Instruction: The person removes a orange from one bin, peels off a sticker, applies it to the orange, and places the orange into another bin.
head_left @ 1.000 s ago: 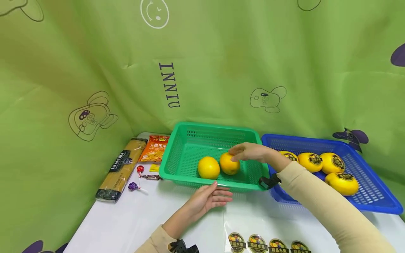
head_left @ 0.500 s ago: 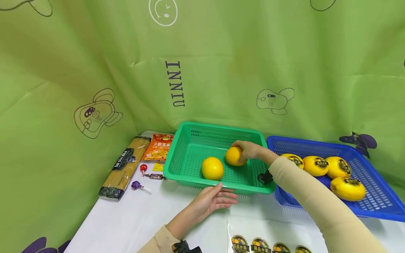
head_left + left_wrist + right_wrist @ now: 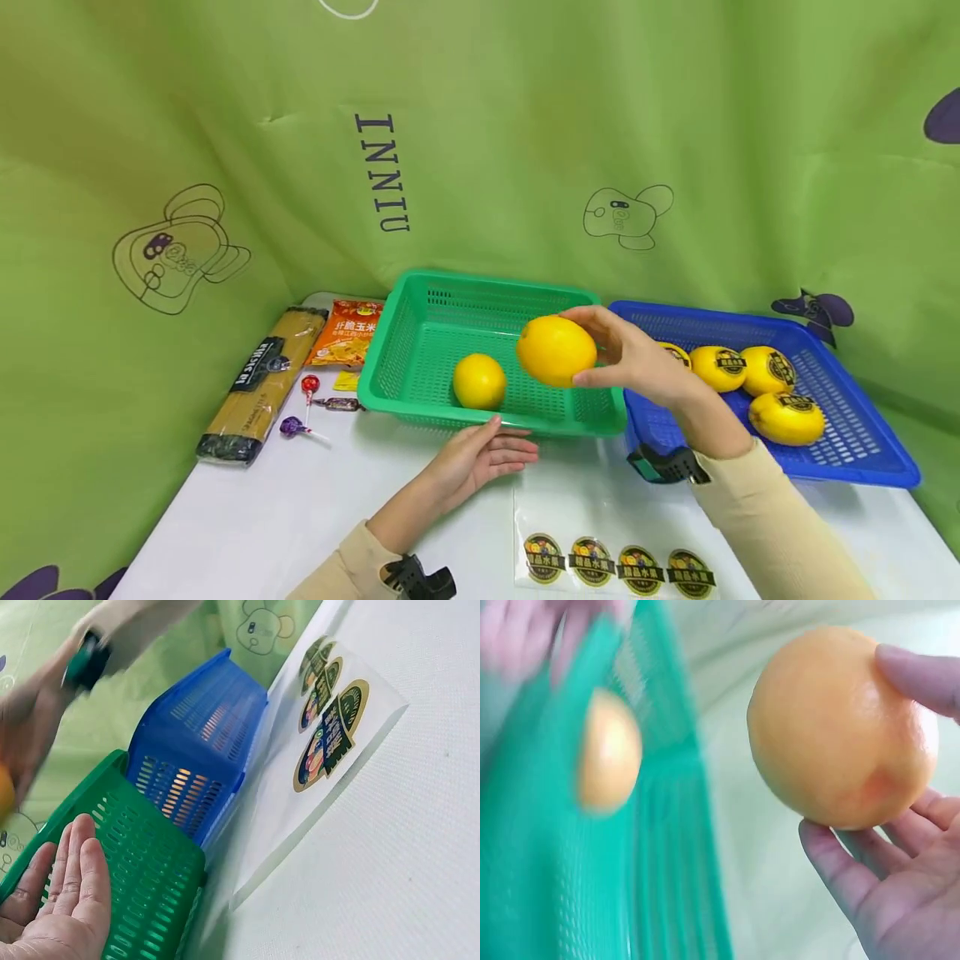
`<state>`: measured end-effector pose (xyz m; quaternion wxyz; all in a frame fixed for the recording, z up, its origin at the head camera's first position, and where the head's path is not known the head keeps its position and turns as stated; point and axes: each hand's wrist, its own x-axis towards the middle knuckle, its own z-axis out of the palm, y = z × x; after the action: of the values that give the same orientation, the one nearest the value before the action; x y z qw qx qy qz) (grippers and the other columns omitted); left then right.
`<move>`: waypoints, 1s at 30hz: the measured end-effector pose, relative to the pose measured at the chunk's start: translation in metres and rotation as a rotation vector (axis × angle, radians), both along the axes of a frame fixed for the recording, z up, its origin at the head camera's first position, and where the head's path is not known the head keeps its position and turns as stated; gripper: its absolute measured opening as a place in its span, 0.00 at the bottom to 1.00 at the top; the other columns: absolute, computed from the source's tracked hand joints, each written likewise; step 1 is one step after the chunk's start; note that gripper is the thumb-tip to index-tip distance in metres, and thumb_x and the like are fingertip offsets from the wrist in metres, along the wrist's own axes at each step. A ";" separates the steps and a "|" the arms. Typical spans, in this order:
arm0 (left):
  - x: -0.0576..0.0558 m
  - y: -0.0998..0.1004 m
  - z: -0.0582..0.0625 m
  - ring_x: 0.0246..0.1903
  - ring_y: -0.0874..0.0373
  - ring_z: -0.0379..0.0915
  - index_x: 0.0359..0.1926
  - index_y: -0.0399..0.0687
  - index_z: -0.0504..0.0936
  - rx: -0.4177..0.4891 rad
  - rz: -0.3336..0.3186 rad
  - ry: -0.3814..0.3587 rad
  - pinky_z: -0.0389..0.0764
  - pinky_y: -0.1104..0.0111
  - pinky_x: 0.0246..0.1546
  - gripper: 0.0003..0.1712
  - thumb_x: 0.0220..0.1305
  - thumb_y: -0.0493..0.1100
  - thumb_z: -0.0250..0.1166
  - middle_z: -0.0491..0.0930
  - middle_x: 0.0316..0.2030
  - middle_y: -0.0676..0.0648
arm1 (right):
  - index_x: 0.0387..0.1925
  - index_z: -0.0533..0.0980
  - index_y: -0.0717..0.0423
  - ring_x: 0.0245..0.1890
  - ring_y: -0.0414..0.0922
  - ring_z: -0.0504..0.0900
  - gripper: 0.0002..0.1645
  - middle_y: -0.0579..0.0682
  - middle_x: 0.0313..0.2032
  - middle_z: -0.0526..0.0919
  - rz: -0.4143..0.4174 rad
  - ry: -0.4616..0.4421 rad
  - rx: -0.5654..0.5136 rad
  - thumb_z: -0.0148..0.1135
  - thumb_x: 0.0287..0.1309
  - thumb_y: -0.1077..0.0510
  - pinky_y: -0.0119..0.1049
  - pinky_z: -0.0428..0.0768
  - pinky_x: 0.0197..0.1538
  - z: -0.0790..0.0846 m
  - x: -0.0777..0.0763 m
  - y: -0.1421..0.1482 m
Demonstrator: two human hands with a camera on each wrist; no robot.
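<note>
Green cloth (image 3: 487, 167) backs the white tabletop (image 3: 247, 533); right fingers (image 3: 591, 316) pinch a yellow fruit (image 3: 557, 351) at their tips, calling for firm, gentle support clear of the green basket (image 3: 423, 358) just beyond the extended left fingers (image 3: 513, 457).

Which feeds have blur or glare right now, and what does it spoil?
Head: sharp overall, no strong glare, the stickers' printing distinct; left wrist: the right hand smeared at the left edge, the left hand clear; right wrist: the green basket and the fruit inside it blurred, the held fruit clearer, with a soft sheen.
</note>
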<state>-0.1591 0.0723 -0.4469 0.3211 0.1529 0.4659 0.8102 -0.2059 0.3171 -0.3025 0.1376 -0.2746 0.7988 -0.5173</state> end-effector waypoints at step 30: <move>-0.004 0.001 0.001 0.52 0.53 0.77 0.60 0.18 0.59 0.013 0.009 0.039 0.73 0.59 0.61 0.39 0.74 0.57 0.41 0.74 0.55 0.31 | 0.70 0.49 0.69 0.69 0.59 0.57 0.46 0.66 0.70 0.54 -0.374 -0.334 -0.231 0.62 0.58 0.61 0.20 0.69 0.59 -0.160 0.078 0.024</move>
<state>-0.1634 0.0731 -0.4460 0.3075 0.1686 0.4673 0.8116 -0.1280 0.3413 -0.4623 0.1373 -0.0470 0.7376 -0.6595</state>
